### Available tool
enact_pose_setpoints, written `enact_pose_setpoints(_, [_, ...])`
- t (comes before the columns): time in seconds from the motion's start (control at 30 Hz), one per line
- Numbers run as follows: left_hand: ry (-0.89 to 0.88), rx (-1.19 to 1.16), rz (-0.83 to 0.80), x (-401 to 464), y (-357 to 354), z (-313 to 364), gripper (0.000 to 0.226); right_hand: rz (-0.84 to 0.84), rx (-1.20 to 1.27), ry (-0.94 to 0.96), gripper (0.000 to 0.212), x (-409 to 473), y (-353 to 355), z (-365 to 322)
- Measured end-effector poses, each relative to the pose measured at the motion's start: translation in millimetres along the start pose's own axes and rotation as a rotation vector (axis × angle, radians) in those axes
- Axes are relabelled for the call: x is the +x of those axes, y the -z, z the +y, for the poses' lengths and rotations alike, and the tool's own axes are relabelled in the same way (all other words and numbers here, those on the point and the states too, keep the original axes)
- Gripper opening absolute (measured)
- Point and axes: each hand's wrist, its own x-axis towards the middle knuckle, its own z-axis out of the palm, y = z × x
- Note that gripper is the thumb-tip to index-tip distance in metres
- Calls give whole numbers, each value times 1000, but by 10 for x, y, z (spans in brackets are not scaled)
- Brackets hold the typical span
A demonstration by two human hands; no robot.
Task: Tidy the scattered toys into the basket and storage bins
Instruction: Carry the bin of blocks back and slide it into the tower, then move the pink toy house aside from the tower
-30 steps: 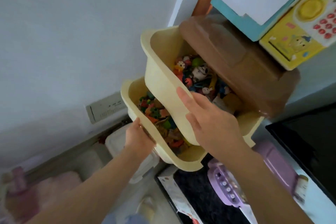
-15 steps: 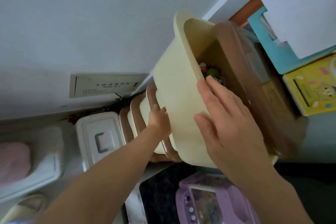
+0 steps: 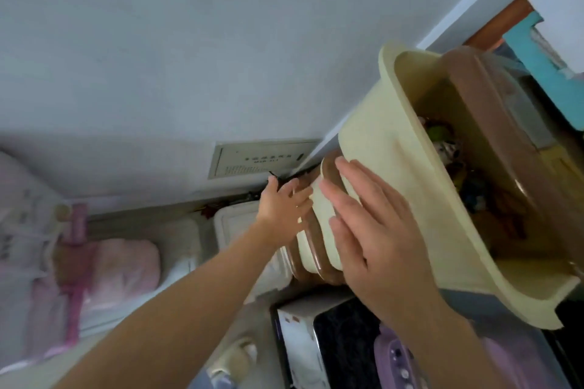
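Top storage bin (image 3: 388, 174), cream plastic with a brown lid (image 3: 493, 136), sits uppermost on a stack of cream-and-brown bins (image 3: 316, 243) at the wall corner. Small toys (image 3: 442, 142) show through its open front (blurred, types unclear). Right hand (image 3: 373, 230) lies flat, fingers straight, against the top bin's front wall and the bin below it. Left hand (image 3: 281, 204) reaches farther down, fingers spread on a lower bin's left side. Hands apart. White lidded box (image 3: 234, 224) beside the stack; wall panel (image 3: 262, 158) behind; purple toy (image 3: 407, 360) lower right.
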Motion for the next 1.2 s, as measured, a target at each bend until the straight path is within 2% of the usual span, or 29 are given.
enact_pose_setpoints(0.03, [20,-88,3,-136,242,109,62,-32,60,-7,36,57,-117,-116])
enact_pose_setpoints(0.13, [-61,-67,204,-563,907,438,61,-141,278,-1,39,216,-472,-528])
enact_pose_setpoints(0.2, [-189,-41,324,-970,1177,691,53,-221,407,23,41,341,-751,-904])
enact_pose_setpoints(0.27, [-318,10,474,-1333,1420,886,35,-313,548,-16,45,439,-998,-1276])
enact_pose_setpoints(0.33, [-509,145,731,-1761,1672,1067,15,-474,714,-63,44,559,-1151,-1664])
enact_pose_setpoints(0.4, [-668,357,980,-2151,1935,1170,14,-655,819,-128,41,629,-1294,-1992])
enact_pose_setpoints(0.47, [-697,600,1176,-2464,2206,1259,27,-852,891,-246,43,633,-1535,-2295])
enact_pose_setpoints(0.57, [-477,903,1378,-2766,2790,1374,49,-1005,880,-338,51,642,-1832,-2697])
enact_pose_setpoints(0.63, [-287,972,1386,-2866,3130,1427,70,-1092,929,-415,46,686,-1985,-2903])
enact_pose_setpoints(0.67, [-234,958,1349,-2884,3259,1441,80,-1098,960,-475,51,714,-2068,-3003])
enact_pose_setpoints(0.7, [-203,920,1288,-2891,3376,1453,87,-1087,1022,-540,65,743,-2154,-3121])
enact_pose_setpoints(0.77, [-185,805,1154,-2883,3536,1466,96,-1050,1143,-657,108,733,-2424,-3336])
enact_pose_setpoints(0.83, [-178,710,1067,-2855,3634,1488,100,-1000,1190,-705,125,697,-2665,-3448])
enact_pose_setpoints(0.9, [-142,740,1041,-2780,3695,1501,104,-984,1204,-748,116,727,-2743,-3498])
enact_pose_setpoints(0.93, [-119,772,1065,-2749,3700,1492,103,-979,1208,-761,102,724,-2791,-3509])
enact_pose_setpoints(1.0, [-137,776,1190,-2679,3764,1486,87,-971,1204,-762,74,687,-2914,-3528])
enact_pose_setpoints(1.03, [-161,725,1252,-2681,3785,1504,74,-970,1212,-760,69,667,-2939,-3539])
enact_pose_setpoints(1.1, [-174,627,1281,-2672,3852,1567,54,-947,1210,-781,66,646,-2974,-3564])
enact_pose_setpoints(1.2, [-120,598,1269,-2635,3810,1568,56,-865,1186,-822,85,644,-2915,-3519])
